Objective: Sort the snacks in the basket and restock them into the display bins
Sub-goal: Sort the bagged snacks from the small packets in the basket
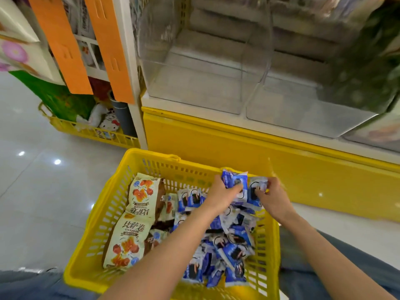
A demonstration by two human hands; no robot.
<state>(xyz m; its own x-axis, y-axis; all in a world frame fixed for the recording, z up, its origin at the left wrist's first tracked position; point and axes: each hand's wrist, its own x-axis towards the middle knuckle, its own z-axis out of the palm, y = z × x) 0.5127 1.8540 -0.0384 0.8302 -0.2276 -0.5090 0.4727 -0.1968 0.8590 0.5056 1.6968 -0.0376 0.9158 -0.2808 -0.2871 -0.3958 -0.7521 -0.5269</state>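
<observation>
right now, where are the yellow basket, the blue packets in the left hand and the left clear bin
yellow basket (155, 154): head view, on its far rim
blue packets (236, 177): head view, on the top packet, just above the left hand (220, 195)
left clear bin (194, 89): head view, on its bare floor

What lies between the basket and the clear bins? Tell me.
Head view: only the yellow cabinet front and its white ledge lie between the basket and the clear bins.

Two cream bags (141, 195), perhaps thirty blue packets (234, 252)
</observation>
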